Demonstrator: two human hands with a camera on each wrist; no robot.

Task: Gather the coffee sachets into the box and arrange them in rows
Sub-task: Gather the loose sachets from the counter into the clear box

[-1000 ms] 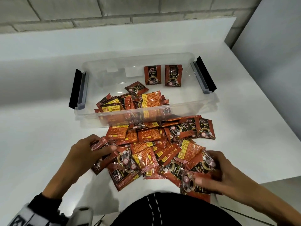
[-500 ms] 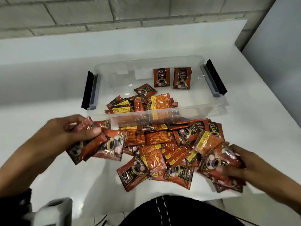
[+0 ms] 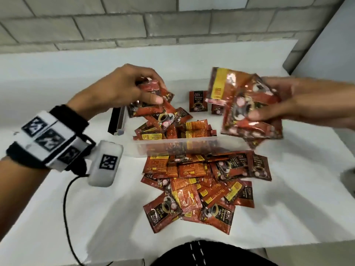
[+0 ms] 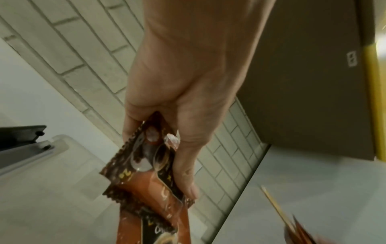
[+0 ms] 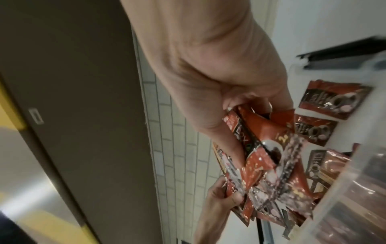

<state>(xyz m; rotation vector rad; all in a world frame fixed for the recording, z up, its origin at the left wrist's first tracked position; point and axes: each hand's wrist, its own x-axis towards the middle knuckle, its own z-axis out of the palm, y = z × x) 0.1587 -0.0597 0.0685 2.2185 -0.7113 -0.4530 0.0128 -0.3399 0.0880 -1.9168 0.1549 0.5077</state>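
A clear plastic box (image 3: 172,145) with black side latches (image 3: 113,121) stands on the white table. Red coffee sachets (image 3: 196,129) lie jumbled in its near half, and two stand upright (image 3: 197,101) at its far wall. My left hand (image 3: 134,89) hovers over the box's left side and grips a bunch of sachets (image 3: 153,110), also seen in the left wrist view (image 4: 146,173). My right hand (image 3: 284,104) holds another bunch (image 3: 247,104) above the box's right side, with the same sachets (image 5: 271,156) in the right wrist view. A loose pile of sachets (image 3: 201,189) lies on the table in front of the box.
A grey block wall (image 3: 172,22) runs behind the table. The table's front edge (image 3: 192,244) is close to my body. A camera unit and strap (image 3: 105,164) sit on my left wrist, with a black cable (image 3: 66,217) hanging down.
Both hands have lifted from the table pile with their bunches of sachets and moved forward over the box. The view has moved closer to the box.
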